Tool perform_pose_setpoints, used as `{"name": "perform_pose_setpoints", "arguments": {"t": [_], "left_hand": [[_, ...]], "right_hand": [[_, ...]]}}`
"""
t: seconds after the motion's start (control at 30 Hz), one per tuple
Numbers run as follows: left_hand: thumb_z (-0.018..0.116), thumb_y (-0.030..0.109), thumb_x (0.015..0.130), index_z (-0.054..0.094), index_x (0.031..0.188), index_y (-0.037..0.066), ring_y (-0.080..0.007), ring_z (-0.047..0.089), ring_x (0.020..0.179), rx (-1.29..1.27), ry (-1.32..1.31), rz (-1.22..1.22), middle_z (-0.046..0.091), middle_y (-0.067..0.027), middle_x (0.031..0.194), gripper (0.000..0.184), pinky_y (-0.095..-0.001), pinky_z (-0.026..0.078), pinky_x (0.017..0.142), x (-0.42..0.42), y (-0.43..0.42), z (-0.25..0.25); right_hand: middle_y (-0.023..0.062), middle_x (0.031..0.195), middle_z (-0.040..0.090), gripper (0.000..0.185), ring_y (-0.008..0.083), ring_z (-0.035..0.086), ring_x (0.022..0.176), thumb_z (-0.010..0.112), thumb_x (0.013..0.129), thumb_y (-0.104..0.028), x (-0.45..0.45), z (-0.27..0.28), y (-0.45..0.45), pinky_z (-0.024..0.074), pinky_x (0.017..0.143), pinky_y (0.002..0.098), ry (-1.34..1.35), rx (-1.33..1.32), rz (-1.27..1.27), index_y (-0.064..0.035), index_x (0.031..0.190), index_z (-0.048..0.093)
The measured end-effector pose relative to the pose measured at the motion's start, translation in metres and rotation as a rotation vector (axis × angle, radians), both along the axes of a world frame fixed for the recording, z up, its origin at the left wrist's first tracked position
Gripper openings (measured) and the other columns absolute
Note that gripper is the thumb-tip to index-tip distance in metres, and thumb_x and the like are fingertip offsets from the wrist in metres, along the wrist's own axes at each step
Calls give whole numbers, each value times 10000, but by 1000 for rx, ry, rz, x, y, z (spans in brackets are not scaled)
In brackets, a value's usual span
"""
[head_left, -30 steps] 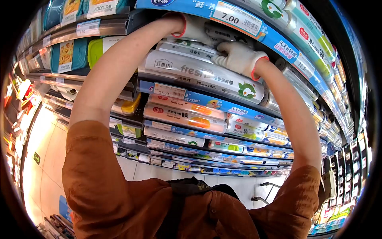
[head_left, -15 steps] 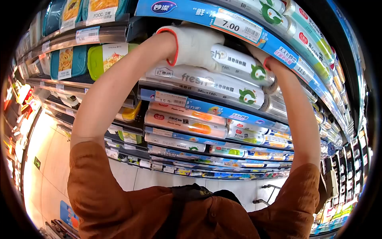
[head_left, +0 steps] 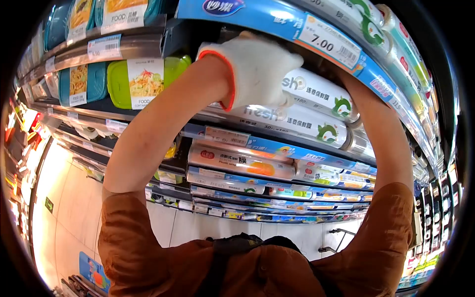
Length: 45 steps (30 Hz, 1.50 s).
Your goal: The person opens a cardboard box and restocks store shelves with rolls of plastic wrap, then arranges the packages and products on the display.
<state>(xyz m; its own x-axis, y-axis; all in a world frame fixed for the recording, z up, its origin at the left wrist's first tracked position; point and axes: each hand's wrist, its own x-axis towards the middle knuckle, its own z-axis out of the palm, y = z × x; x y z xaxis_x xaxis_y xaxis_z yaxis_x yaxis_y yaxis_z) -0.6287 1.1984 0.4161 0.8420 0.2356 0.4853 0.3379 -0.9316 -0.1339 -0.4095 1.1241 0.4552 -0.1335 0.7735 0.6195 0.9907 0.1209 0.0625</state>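
My left hand (head_left: 257, 72), in a white glove with a red cuff, rests over the left part of a white cling film roll (head_left: 321, 94) on the shelf. Its fingers curve over the roll, and their tips are partly blurred. Beneath lies another white roll (head_left: 309, 126) with green print. My right forearm (head_left: 378, 119) reaches up behind the blue shelf edge strip (head_left: 277, 22); the right hand itself is hidden there. The strip carries a price tag (head_left: 329, 42) reading 7.00.
Left of the hands are food boxes, a green one (head_left: 170, 74) and a teal one (head_left: 96, 81). Orange-printed wrap rolls (head_left: 242, 161) lie on the shelf below. More rolls (head_left: 368, 24) stand at upper right. A tiled floor (head_left: 74, 208) shows lower left.
The left hand first withdrew from deeper in the shelf, then shifted right along the upper roll. The right hand went out of sight behind the strip. The view has shifted, moving the shelves rightward.
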Motion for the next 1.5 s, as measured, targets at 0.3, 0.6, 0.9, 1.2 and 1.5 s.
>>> {"name": "perform_pose_setpoints", "arguments": {"t": [0.3,0.6,0.9,1.2,1.5], "left_hand": [[677,356,828,638,1231,45,-321,688,1032,-58,57,63,710,-167,1103,510,-434,520,943,-7,-15,3],[665,326,828,670,1181,43,-298,706,1003,-1,-44,-6,722,-157,1071,452,-425,533,911,-6,-5,-9],[680,347,819,667,1142,8,-314,719,923,-112,12,-27,725,-192,972,469,-430,556,873,-8,-3,-1],[700,366,795,695,1045,13,-350,691,979,-144,-68,-32,703,-207,1045,432,-445,536,904,0,6,-4],[670,361,803,682,1195,54,-358,656,1086,-119,-20,22,708,-172,1104,498,-441,553,919,8,6,-5]], "right_hand": [[145,1220,667,530,274,637,1105,524,987,-481,-8,6,42,488,984,380,16,-51,39,-121,1372,583],[137,1217,667,549,263,634,1101,523,983,-497,0,17,46,488,979,374,96,-36,17,-120,1379,578],[130,1213,667,568,253,632,1096,522,980,-512,-2,24,50,487,973,368,159,-35,32,-120,1386,572],[122,1210,667,586,242,629,1092,521,976,-528,7,29,46,487,968,362,224,-37,49,-119,1393,567],[114,1207,667,605,231,626,1088,520,972,-544,14,33,37,486,963,356,263,-28,56,-118,1400,562]]}}
